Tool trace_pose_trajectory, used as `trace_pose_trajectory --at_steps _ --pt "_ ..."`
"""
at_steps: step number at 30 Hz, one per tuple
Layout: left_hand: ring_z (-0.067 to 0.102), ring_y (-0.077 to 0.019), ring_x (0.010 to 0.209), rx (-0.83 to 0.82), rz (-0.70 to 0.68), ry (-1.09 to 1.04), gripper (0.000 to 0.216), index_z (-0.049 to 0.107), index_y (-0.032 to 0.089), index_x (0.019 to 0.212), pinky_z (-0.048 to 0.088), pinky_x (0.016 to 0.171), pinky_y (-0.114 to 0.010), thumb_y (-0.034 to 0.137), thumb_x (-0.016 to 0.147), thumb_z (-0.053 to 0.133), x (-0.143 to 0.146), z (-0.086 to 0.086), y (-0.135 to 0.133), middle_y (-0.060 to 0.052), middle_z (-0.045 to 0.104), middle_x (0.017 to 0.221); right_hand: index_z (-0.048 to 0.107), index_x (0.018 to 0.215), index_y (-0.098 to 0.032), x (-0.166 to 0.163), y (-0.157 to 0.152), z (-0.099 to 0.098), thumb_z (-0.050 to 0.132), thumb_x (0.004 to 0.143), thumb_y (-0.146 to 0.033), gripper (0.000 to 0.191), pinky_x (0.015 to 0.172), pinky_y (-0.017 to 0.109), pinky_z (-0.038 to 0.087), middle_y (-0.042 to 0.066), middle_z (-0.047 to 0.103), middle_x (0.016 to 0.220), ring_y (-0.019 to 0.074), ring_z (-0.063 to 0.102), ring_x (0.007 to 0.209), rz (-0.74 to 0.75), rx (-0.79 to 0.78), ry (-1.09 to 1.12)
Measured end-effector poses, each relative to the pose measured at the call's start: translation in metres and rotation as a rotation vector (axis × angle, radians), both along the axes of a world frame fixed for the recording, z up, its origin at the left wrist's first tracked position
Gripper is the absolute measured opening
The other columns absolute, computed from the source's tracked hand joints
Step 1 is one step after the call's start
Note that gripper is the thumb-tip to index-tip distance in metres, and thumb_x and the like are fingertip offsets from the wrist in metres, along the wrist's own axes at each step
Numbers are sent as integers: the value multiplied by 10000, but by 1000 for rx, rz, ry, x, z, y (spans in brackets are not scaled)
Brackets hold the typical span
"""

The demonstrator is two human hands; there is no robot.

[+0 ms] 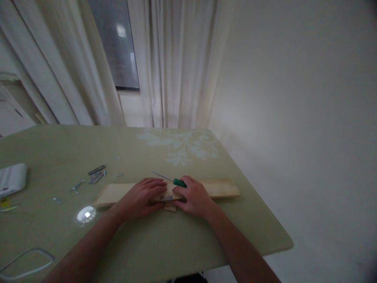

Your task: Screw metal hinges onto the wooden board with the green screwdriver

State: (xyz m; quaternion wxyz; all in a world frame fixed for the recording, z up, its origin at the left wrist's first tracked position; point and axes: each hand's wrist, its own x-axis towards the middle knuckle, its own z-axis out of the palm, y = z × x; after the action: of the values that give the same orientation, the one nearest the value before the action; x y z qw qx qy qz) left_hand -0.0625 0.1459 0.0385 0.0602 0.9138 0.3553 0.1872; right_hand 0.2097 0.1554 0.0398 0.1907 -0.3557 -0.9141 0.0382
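A long pale wooden board [225, 188] lies crosswise on the table. My left hand [144, 198] is closed over its middle, fingers on top and thumb at the near edge. Just to the right, my right hand [194, 194] grips a screwdriver [179, 182] by its green handle, its thin shaft pointing away to the left; these fingers also press on the board. Between both hands, a small metal plate, perhaps a hinge [166, 198], sits against the board's near edge. A small wooden piece [170, 209] shows just below it.
On the green table [176, 243], several metal hinges [96, 175] and loose screws [118, 175] lie left of the board. A white packet [13, 179] is at the far left, a pale cable loop [29, 263] nearer. The wall [309, 137] runs along the right.
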Motion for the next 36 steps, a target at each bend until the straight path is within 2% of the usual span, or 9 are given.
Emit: trace_pose_trajectory --at_steps 3,9,15,20,25,29,36 --pt "685 -287 1202 79 -58 24 298 704 230 1245 522 1063 -456 284 952 685 6 1 -4 -90 733 1330 734 978 -235 -5 -3 -1 762 916 -389 168 840 331 483 81 610 1033 234 572 994 46 36 -29" --pt "715 -267 1139 140 -86 -9 241 715 225 1221 561 1005 -424 276 991 667 14 0 -6 -79 756 1277 734 1045 -234 -7 -3 -3 748 916 -369 187 819 334 478 89 623 1031 239 563 968 82 96 -27" --pt "741 -222 1056 224 -134 -48 210 729 213 1169 578 957 -379 328 1064 588 14 -5 -5 -77 787 1170 737 1025 -250 -2 0 -1 759 926 -384 169 796 316 484 77 630 1034 228 594 964 102 69 -5" --pt "749 -215 981 291 -112 8 221 734 208 1127 588 888 -356 303 1085 539 19 -6 -6 -83 792 1095 741 1005 -242 1 4 -2 739 949 -363 133 810 319 489 79 635 1056 228 613 986 98 46 -12" --pt "758 -228 925 399 -87 125 178 696 173 1104 597 822 -361 202 1075 522 23 -6 -12 -112 784 1096 739 1001 -232 1 5 -3 701 985 -346 122 812 315 487 85 648 1065 226 614 988 61 46 -29" --pt "768 -266 953 497 -103 208 178 661 125 1161 623 788 -382 133 1044 526 27 -8 -17 -148 781 1136 738 1001 -231 1 4 -2 712 976 -342 116 815 318 491 84 648 1063 228 616 994 58 20 -24" --pt "774 -274 1026 470 -71 202 238 633 142 1237 643 784 -369 120 1035 508 26 -12 -18 -159 772 1200 762 1080 -255 5 3 1 704 978 -301 126 854 319 505 85 653 1100 216 624 1005 78 -35 40"
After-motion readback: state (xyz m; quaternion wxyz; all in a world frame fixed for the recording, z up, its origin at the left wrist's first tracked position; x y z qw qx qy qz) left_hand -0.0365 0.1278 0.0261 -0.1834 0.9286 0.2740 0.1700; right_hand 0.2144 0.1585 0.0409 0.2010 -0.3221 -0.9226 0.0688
